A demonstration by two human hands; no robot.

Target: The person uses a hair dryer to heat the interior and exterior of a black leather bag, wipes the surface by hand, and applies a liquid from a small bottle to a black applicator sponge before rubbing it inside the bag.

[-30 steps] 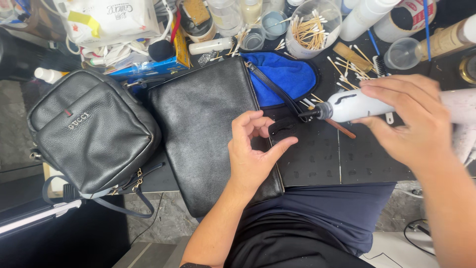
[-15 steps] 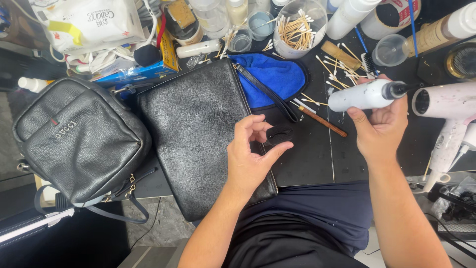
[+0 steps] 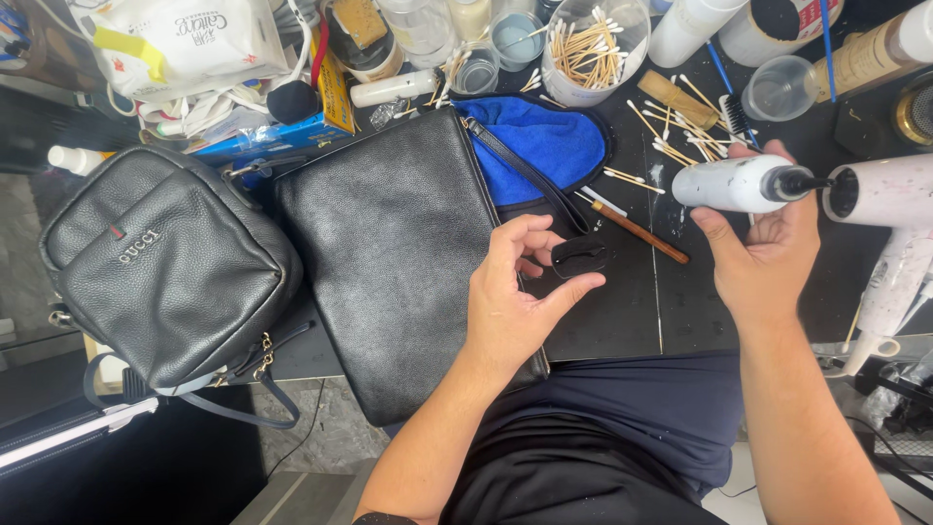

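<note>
my right hand (image 3: pixel 768 258), wrapped round the white bottle (image 3: pixel 739 183), has lifted it clear of the leather tab (image 3: pixel 579 256) pinched in my left hand (image 3: pixel 520 301), so dabbing looks paused.

The left hand (image 3: pixel 515 301) covers part of the flat black pouch (image 3: pixel 398 253). The white hair dryer (image 3: pixel 889 224) runs off the right edge, and 1 blue cloth (image 3: pixel 549 146) lies partly under the pouch.

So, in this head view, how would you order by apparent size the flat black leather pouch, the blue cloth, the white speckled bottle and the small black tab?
1. Flat black leather pouch, largest.
2. Blue cloth, though partly covered.
3. White speckled bottle, in the right hand.
4. Small black tab, pinched by the left hand.
</note>
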